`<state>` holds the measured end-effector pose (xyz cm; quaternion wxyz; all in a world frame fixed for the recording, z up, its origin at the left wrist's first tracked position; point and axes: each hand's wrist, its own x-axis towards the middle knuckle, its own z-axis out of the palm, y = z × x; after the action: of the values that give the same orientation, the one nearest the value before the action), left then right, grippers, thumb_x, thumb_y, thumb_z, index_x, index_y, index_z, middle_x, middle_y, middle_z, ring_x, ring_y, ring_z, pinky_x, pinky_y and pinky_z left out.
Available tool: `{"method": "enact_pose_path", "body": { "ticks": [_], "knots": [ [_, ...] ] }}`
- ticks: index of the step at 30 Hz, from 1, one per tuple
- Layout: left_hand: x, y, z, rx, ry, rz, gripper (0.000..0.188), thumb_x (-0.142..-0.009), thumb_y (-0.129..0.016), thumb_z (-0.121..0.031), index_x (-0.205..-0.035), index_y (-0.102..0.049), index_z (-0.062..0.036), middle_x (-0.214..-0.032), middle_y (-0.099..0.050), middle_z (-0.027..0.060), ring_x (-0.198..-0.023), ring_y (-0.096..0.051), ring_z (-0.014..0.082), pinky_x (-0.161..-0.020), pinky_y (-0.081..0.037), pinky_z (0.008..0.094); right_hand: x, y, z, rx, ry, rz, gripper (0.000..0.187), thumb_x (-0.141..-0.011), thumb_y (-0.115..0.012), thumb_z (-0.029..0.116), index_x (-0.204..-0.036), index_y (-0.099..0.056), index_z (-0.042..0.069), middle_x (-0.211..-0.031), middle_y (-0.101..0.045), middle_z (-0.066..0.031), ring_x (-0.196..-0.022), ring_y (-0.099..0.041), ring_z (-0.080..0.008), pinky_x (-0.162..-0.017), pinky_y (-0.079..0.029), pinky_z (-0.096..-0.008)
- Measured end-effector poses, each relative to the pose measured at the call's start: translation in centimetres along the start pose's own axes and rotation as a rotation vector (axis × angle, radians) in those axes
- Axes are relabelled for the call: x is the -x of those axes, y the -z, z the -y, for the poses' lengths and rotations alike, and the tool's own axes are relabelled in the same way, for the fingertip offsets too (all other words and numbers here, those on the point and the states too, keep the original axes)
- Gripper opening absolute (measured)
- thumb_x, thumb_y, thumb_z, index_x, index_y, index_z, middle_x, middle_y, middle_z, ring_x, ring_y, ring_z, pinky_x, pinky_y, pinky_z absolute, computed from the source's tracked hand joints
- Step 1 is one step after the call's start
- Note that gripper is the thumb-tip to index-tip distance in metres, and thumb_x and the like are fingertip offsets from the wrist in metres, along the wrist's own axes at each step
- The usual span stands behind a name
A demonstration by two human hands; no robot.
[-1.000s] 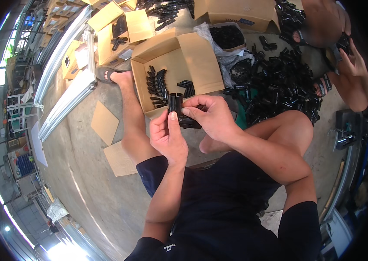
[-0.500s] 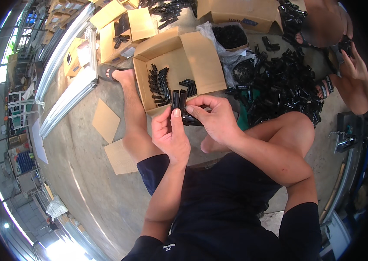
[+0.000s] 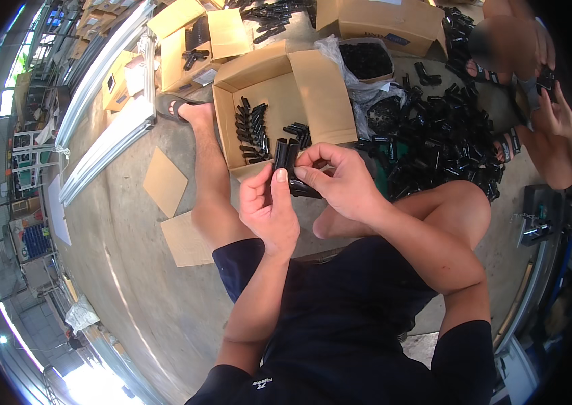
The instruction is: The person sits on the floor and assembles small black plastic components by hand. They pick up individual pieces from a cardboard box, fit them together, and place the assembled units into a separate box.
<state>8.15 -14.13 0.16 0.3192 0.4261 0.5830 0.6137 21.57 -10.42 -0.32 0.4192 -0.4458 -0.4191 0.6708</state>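
Black glossy tubular fittings [image 3: 282, 156] are held up in front of me, just past the near edge of an open cardboard box [image 3: 313, 81]. Two tube ends stand side by side, and another part points right below my right fingers; I cannot tell whether these are one piece or two. My left hand [image 3: 271, 214] is closed on the left tube, its thumb pressed along the near side. From the right, my right hand [image 3: 345, 183] pinches the fittings with thumb and fingers. Inside the box, similar black fittings [image 3: 252, 128] lie in rows at the left, with a smaller group [image 3: 296, 129] at the right.
A large heap of black fittings [image 3: 434, 138] lies right of the box. Another person's hand [image 3: 556, 111] holds a black piece at the far right. Cardboard sheets [image 3: 164, 182] lie on the floor at left, near long metal profiles [image 3: 114, 145]. More boxes [image 3: 380, 30] stand behind.
The view has shifted slightly, so the box and heap appear a little further right. Both hands keep hold of the fittings, with hardly any change in their grip.
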Motion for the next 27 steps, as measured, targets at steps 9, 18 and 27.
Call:
{"method": "enact_pose_path", "body": {
  "ticks": [9,18,27],
  "knots": [
    [0.0,0.3,0.1,0.047,0.002,0.008,0.018,-0.101,-0.067,-0.008,-0.114,-0.064,0.0046,-0.102,-0.072,0.0092,-0.089,-0.065,0.0076,-0.081,-0.052,0.0218,-0.4,0.2,0.0,-0.124,-0.084,0.069,0.008,-0.094,-0.070,-0.001,-0.102,-0.070,-0.001,-0.093,-0.069,0.0006,-0.085,-0.063,-0.0058,-0.079,-0.052,-0.0236],
    [-0.6,0.9,0.6,0.108,0.125,0.018,0.016,-0.103,-0.063,-0.008,-0.112,-0.063,0.0051,-0.102,-0.072,0.0131,-0.085,-0.070,0.0143,-0.078,-0.055,0.0244,-0.9,0.2,-0.4,-0.316,-0.185,0.074,0.018,-0.098,-0.066,0.003,-0.115,-0.070,0.000,-0.094,-0.070,-0.0021,-0.088,-0.064,-0.0083,-0.081,-0.053,-0.0258],
    [-1.1,1.3,1.5,0.234,0.146,0.023,0.017,-0.103,-0.064,-0.010,-0.112,-0.062,0.0046,-0.100,-0.073,0.0161,-0.080,-0.073,0.0196,-0.073,-0.058,0.0276,-1.5,0.5,-0.2,-0.217,-0.094,0.011,0.016,-0.100,-0.065,0.006,-0.113,-0.071,-0.002,-0.096,-0.072,-0.0040,-0.084,-0.064,-0.0088,-0.076,-0.054,-0.0253]
  ]
}}
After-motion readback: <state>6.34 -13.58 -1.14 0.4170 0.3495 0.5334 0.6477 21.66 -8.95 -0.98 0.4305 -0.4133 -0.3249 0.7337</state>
